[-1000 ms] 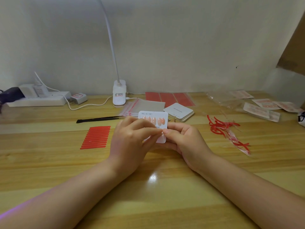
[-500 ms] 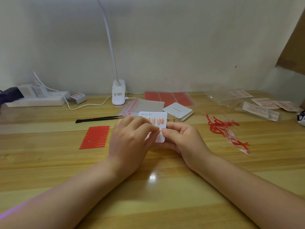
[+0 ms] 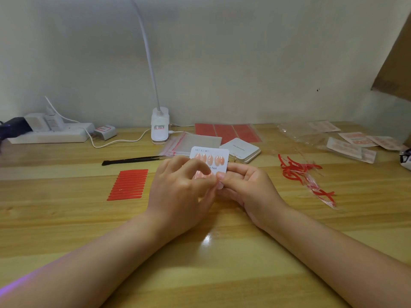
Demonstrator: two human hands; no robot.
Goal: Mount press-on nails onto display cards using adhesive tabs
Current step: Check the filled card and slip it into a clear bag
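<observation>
Both forearms angle in from the bottom corners. Left hand [image 3: 181,192] and right hand [image 3: 246,190] meet mid-frame, fingers curled, thumbs and fingertips pinched together, nearly touching.

Both forearms were bare from the bottom edge of the picture up to the wrists, with no sleeve or cuff in sight. The left hand [image 3: 181,192] and the right hand [image 3: 246,190] wore no gloves, and no rings, watch or bracelet showed on them. The fingernails that showed, such as the right thumb's, were short and looked unpainted.
</observation>
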